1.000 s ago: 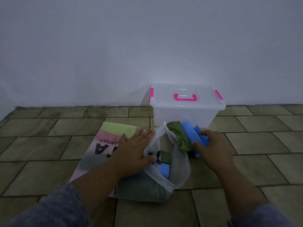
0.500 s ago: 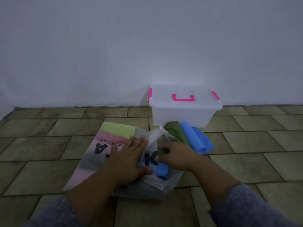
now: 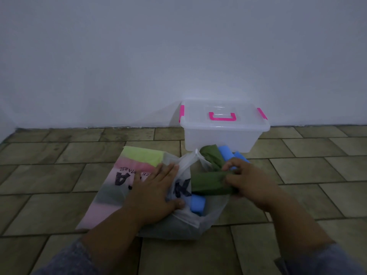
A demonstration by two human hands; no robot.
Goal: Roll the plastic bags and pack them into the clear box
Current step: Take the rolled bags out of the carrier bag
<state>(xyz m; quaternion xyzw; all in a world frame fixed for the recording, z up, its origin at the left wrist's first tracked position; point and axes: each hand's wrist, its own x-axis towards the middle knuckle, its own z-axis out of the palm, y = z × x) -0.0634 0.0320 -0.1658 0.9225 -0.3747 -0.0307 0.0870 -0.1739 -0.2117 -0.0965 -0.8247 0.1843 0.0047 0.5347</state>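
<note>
Translucent white bag (image 3: 178,225) lies nearest on the floor tiles. The left hand (image 3: 153,191) is spread flat on it, fingers straight, I'd guess to pin it down while the right hand (image 3: 250,183) curls round a green roll (image 3: 208,182) at the bag's mouth. A blue roll (image 3: 197,204) sits inside. Further back, more rolls (image 3: 225,153) wait just in front of the clear box (image 3: 222,139), lid (image 3: 222,110) on, backed close to the wall. Plenty of open floor off to the right.

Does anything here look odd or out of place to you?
Only this: the clear box has its lid on, yet rolled bags lie on the floor in front of it, not inside. The right hand grips a green roll. Nothing looks spilled or torn.
</note>
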